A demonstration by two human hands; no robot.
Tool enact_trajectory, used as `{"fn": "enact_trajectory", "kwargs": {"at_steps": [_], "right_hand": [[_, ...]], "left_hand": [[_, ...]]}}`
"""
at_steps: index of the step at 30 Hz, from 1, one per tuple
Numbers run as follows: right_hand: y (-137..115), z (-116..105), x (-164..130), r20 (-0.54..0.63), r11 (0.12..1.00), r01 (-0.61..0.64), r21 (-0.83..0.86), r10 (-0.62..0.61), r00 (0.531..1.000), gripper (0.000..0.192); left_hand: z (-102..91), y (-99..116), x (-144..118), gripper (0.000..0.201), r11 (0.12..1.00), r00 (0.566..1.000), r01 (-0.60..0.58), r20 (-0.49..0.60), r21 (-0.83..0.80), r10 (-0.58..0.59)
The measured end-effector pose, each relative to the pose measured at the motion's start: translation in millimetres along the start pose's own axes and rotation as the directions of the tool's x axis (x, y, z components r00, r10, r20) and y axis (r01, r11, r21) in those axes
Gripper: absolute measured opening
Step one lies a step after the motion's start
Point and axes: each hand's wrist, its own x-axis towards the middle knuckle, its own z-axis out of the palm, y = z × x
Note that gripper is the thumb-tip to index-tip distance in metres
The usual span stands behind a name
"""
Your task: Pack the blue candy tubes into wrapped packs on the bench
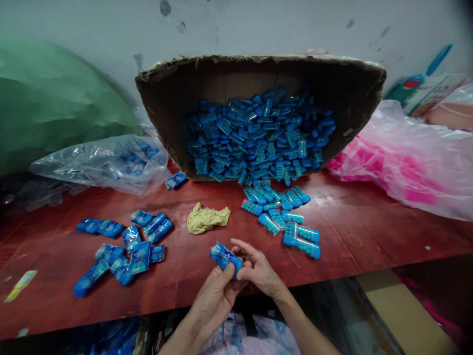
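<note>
Packet held in both hands at the table's near edge

Table edge first: the red table (369,231) ends just below my wrists, and both my hands sit right over that near edge. Open room is the bare strip of red between the yellow cloth (207,218) and my fingers, plus a wide clear stretch to my right toward the pink plastic bag (406,167). To my left the way is crowded by a scatter of wrapped blue packets (121,251). Ahead, loose blue tubes (284,217) spill out of the tipped cardboard box (258,79), whose open mouth faces me. A clear bag (99,162) with more blue pieces lies left of the box.

I hold 1 blue packet (225,257). Its long axis runs on a slant, from upper left down to lower right, with the lower end tucked into my grip and the upper end free and pointing away toward the cloth.

My left hand (216,296) is closed on the packet from below, thumb and fingertips pinching its lower end. My right hand (258,271) meets it from the right side, fingers curled, the tips touching the same end of the packet. So the packet sits above and between the 2 hands, just clear of the tabletop as far as I can tell.
</note>
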Motion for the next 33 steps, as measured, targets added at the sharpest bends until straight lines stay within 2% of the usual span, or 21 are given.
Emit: {"fn": "enact_trajectory", "kwargs": {"at_steps": [5,12,18,21,23,25,28,31,33], "right_hand": [[2.8,-1.3,1.9,-0.032,0.998,-0.001,-0.061,-0.001,0.999,0.054],[-3.3,7.5,-1.2,-0.026,1.000,0.001,0.016,-0.001,1.000,0.052],[8.3,11.1,-2.3,-0.088,0.988,-0.076,0.135,0.089,0.992,0.045],[10.9,14.4,-1.3,-0.153,0.985,-0.085,0.152,0.109,0.982,0.040],[8.1,17.7,-0.6,-0.197,0.988,-0.071,0.136,0.097,0.976,0.038],[2.7,20.8,-0.3,-0.237,0.990,-0.053,0.134,0.084,0.968,0.039],[-5.5,23.1,-0.8,-0.283,0.993,-0.014,0.116,0.046,0.958,0.039],[-7.9,21.5,-3.0,-0.267,0.998,0.018,0.061,-0.001,0.964,0.037],[-5.7,19.5,-4.9,-0.228,0.999,0.036,0.010,-0.032,0.973,0.039]], "left_hand": [[1.1,2.6,-0.7,0.023,0.999,0.998,0.012,0.062,-0.032,-0.010],[1.1,3.6,-0.8,0.020,0.999,0.996,0.014,0.089,0.052,-0.018],[1.5,5.1,0.8,0.025,0.999,0.995,0.043,0.095,0.014,-0.044],[1.0,6.2,2.1,0.032,0.998,0.996,0.065,0.056,-0.014,-0.064],[0.4,6.0,2.2,0.032,0.999,0.999,0.034,0.023,0.011,-0.035],[-0.5,5.7,1.7,0.034,0.996,1.000,0.006,-0.007,0.089,-0.005],[-3.0,7.4,1.4,0.038,0.969,0.997,0.026,-0.071,0.245,-0.009],[-7.5,13.9,3.7,0.030,0.936,0.977,-0.037,-0.184,0.349,0.107],[-10.5,19.5,5.3,0.023,0.932,0.963,-0.101,-0.199,0.347,0.179]]}}
